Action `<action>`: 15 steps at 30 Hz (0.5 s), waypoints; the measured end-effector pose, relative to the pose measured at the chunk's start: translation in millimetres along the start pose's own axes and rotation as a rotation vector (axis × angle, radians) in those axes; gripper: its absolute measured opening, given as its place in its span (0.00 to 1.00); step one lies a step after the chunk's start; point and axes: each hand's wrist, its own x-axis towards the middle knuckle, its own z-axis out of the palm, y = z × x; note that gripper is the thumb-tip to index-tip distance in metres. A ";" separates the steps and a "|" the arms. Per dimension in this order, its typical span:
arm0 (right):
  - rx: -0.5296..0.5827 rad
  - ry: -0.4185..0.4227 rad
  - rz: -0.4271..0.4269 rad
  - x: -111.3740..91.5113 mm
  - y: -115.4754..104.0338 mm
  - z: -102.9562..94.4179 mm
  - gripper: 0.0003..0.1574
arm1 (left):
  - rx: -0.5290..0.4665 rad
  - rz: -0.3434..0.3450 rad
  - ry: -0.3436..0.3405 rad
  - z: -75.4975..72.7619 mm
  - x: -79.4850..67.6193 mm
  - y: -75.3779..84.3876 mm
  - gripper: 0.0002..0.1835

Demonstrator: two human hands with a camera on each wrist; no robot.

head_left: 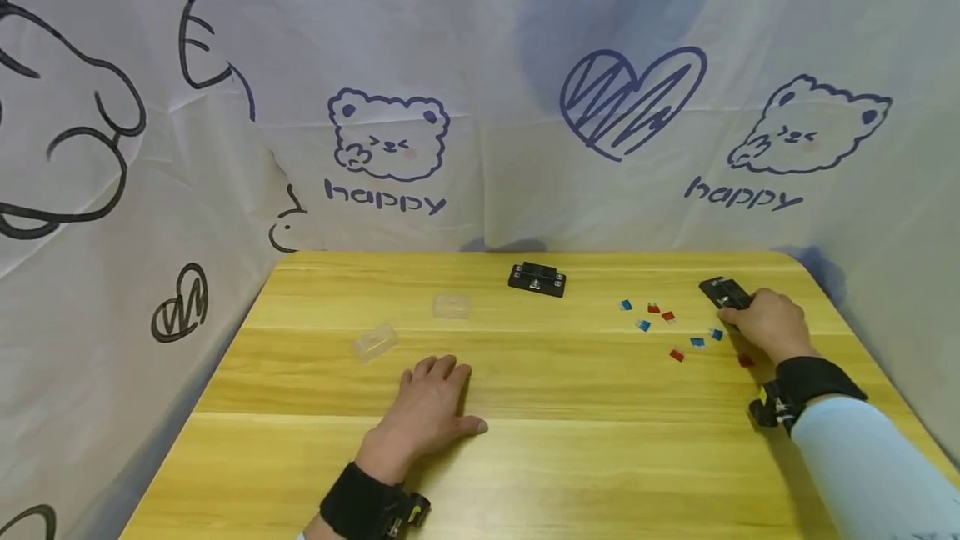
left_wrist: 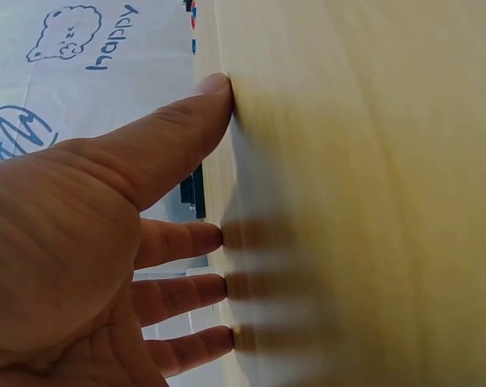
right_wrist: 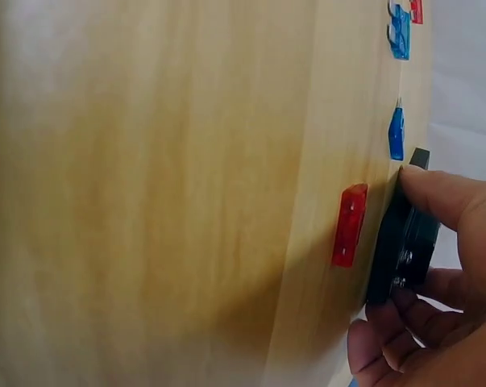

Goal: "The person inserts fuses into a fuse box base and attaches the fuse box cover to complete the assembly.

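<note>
My right hand [head_left: 772,325] grips a black fuse holder [right_wrist: 392,242] at the right side of the table. In the right wrist view the thumb lies on one edge and the fingers curl round the other; metal screws show on the holder. A red blade fuse [right_wrist: 351,226] lies right beside it, and a blue blade fuse [right_wrist: 396,135] is near the thumb tip. On the wooden table, left of centre, my left hand [head_left: 423,411] rests on its fingertips, fingers spread and thumb out, holding nothing.
A second black fuse holder [head_left: 537,280] lies at the back middle. Two clear plastic covers, one flat piece [head_left: 451,306] and one angled piece [head_left: 376,342], lie beyond the left hand. Several red and blue blade fuses [head_left: 697,342] are scattered left of the right hand. White cloth [head_left: 495,40] hangs behind.
</note>
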 end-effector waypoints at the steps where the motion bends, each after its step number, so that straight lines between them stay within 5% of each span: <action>1: 0.005 -0.003 -0.001 0.1 0.2 -0.4 0.34 | 0.000 -0.001 -0.002 0.1 0.0 0.0 0.44; 15: 0.077 0.066 -0.017 -5.3 -11.3 0.2 0.39 | -0.009 -0.009 -0.008 -3.0 -2.1 1.2 0.45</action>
